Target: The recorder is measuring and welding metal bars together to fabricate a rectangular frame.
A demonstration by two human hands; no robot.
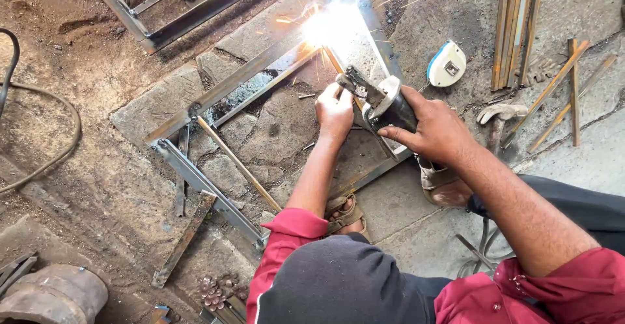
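The right hand (437,128) wrapped its fingers around the grinder (381,99), gripping its dark body. The left hand (334,112), at nine o'clock of the grinder, closed its fingers on the side handle. The grinder lay tilted over the frame (215,96) on the stone floor (273,135), its disc end toward eleven o'clock, where sparks (329,24) flared bright. A tape measure (446,64) sat at two o'clock of the grinder, a hammer (500,119) at three o'clock, steel strips (514,24) beyond.
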